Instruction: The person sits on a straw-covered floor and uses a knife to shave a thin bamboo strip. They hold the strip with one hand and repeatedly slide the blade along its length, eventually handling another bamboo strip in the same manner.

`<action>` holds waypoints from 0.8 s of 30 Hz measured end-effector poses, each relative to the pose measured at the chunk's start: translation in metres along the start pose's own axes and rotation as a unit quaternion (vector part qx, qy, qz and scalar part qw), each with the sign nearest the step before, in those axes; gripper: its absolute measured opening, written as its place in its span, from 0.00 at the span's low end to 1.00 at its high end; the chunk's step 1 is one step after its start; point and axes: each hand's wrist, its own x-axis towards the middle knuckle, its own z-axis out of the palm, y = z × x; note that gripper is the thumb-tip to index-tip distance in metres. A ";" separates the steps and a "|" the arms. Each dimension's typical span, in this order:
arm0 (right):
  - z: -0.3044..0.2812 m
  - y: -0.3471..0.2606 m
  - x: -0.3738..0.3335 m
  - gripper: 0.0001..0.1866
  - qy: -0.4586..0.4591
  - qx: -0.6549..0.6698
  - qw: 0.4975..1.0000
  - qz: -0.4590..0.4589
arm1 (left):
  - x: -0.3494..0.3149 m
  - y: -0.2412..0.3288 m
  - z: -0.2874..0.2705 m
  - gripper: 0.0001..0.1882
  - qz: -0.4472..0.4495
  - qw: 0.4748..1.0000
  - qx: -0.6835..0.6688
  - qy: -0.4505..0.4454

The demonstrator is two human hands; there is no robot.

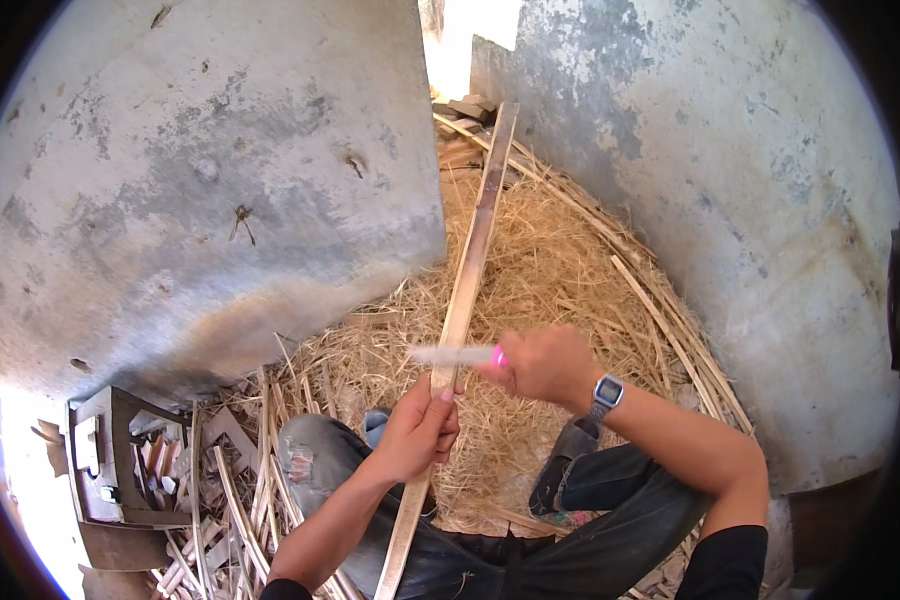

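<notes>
My left hand (422, 430) is closed around a long split bamboo strip (467, 275), which slants from between my legs up toward the gap between the walls. In my right hand (550, 362), the fist grips a knife (454, 355) with a pink part at its handle. The blade, smeared by motion, points left and lies across the strip just above my left hand. Whether its edge bites into the bamboo cannot be made out. A grey watch (607, 392) sits on my right wrist.
Thin shavings (560, 260) cover the ground between my legs and the walls. Long strips (675, 330) lean along the right wall (770, 200). A worn grey wall (220, 180) rises at left. A broken box frame (120, 455) stands at lower left among wood scraps.
</notes>
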 end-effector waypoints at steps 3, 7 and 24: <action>-0.023 0.064 0.037 0.27 0.010 0.044 0.980 0.192 | -0.014 -0.015 0.005 0.12 -0.029 0.999 -0.019 -0.017; -0.018 0.081 0.026 0.27 0.026 -0.007 0.986 0.162 | -0.012 -0.020 0.006 0.12 -0.052 0.995 -0.066 -0.050; -0.025 0.135 -0.001 0.30 0.074 0.086 0.964 0.242 | -0.016 -0.040 -0.004 0.14 -0.131 0.981 -0.108 -0.090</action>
